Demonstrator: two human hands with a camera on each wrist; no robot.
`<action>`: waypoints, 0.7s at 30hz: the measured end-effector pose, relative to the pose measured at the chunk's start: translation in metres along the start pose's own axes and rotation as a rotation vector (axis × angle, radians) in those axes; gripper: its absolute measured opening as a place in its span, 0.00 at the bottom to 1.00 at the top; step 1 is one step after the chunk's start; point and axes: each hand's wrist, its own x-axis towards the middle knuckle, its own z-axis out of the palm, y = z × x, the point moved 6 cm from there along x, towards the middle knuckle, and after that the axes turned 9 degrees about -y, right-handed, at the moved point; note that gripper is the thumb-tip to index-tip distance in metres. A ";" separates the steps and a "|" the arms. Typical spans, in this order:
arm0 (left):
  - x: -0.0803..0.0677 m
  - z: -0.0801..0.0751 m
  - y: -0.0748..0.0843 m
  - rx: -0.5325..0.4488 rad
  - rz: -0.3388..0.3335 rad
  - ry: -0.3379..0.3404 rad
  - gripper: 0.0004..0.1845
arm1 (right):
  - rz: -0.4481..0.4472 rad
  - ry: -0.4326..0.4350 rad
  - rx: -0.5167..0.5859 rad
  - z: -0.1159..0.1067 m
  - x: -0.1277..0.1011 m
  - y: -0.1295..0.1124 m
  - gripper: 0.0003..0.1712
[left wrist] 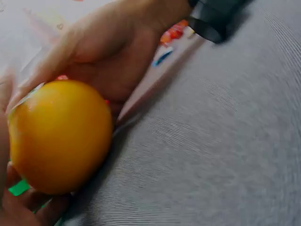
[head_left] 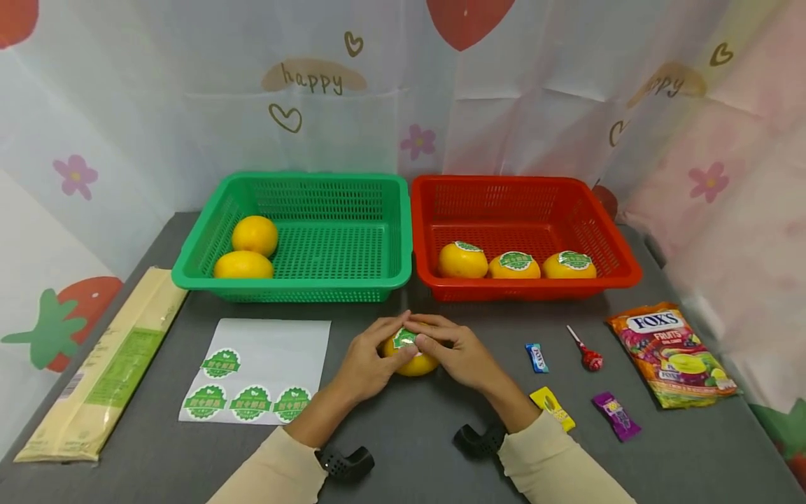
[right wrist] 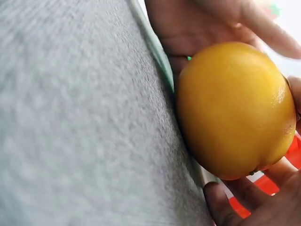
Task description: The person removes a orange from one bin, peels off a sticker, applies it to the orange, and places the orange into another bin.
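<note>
An orange [head_left: 415, 364] rests on the grey table [head_left: 409, 448] at the front middle, and both hands cup it. My left hand [head_left: 380, 350] grips its left side, my right hand [head_left: 443, 344] its right side. Fingertips of both hands meet on a green round sticker [head_left: 404, 339] on top of the fruit. In the left wrist view the orange [left wrist: 61, 136] fills the lower left, with the right hand [left wrist: 113, 52] behind it. The right wrist view shows the orange [right wrist: 235, 108] between the left hand [right wrist: 202, 28] and the right hand's fingers [right wrist: 254, 202].
A green basket [head_left: 292, 287] at the back holds two plain oranges [head_left: 252, 248]. Beside it, a red basket [head_left: 535, 287] holds three stickered oranges [head_left: 515, 266]. A sticker sheet [head_left: 258, 378] lies left of my hands and a long cream packet [head_left: 107, 364] further left. At the right are a Fox's candy bag [head_left: 670, 353], a lollipop [head_left: 588, 357] and loose sweets [head_left: 550, 406].
</note>
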 end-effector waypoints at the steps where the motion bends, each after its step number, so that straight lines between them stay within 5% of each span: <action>1: -0.001 0.000 -0.002 -0.046 -0.003 -0.005 0.27 | 0.004 -0.002 -0.001 0.000 -0.001 0.003 0.18; 5: -0.003 -0.003 -0.006 -0.211 0.005 -0.020 0.22 | 0.003 -0.003 0.008 0.000 -0.001 0.018 0.19; 9: -0.003 -0.006 -0.007 -0.239 0.031 -0.032 0.21 | -0.008 -0.005 0.038 -0.001 -0.001 0.023 0.19; 16: -0.001 -0.005 0.005 -0.205 0.060 0.016 0.21 | 0.136 0.028 0.221 -0.003 -0.005 0.034 0.21; 21: -0.002 0.000 0.011 -0.098 0.060 0.056 0.20 | 0.170 0.039 0.240 -0.003 -0.005 0.034 0.22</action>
